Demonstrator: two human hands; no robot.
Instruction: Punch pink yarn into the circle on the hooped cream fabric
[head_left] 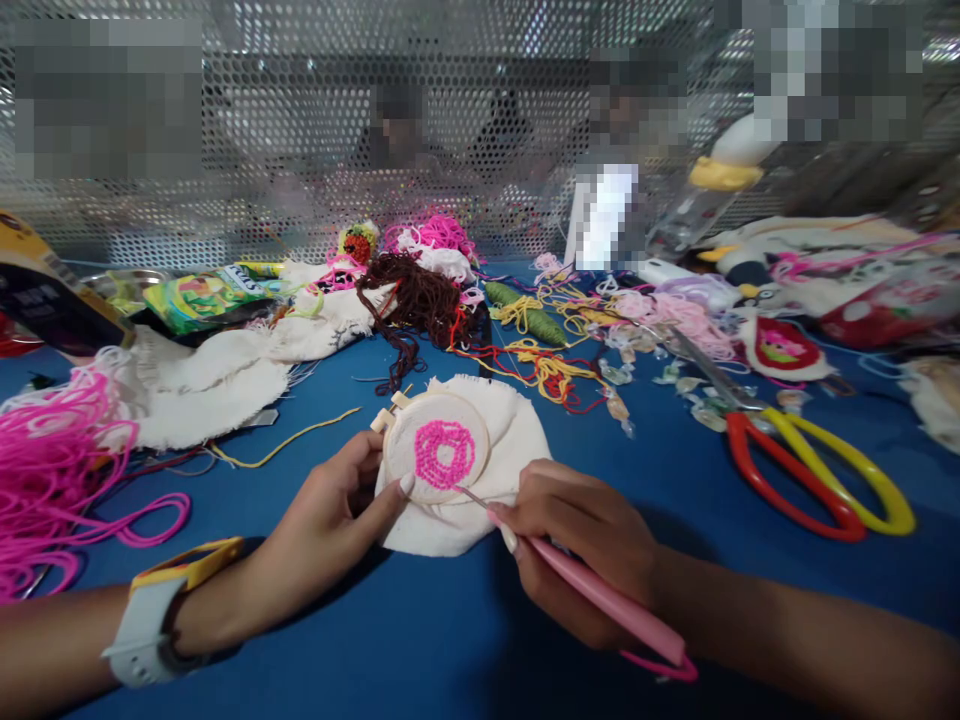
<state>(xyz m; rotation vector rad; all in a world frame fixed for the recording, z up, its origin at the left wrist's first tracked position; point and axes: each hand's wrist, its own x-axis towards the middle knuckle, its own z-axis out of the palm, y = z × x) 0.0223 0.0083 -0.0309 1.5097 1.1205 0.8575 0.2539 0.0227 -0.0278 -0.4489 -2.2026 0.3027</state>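
My left hand [341, 515] grips the left edge of a small round embroidery hoop [480, 430], its thumb pressed on the front rim. White cloth [525, 425] is stretched in the hoop and spreads out around it. A ring of pink yarn stitches [422, 455] with a bare centre fills much of the hoop. Between the fingers of my right hand [577, 535] is a pink punch needle [600, 590], its metal tip touching the cloth at the ring's lower edge. Pink yarn [660, 668] trails from the handle's back end.
Scissors [795, 470] with red and yellow handles lie at right. Loose pink yarn [67, 470] is heaped at left, beside white cloth [202, 375] and a green packet [206, 300]. Brown yarn [416, 300] and a bottle [697, 210] stand farther back before a perforated metal screen [300, 120].
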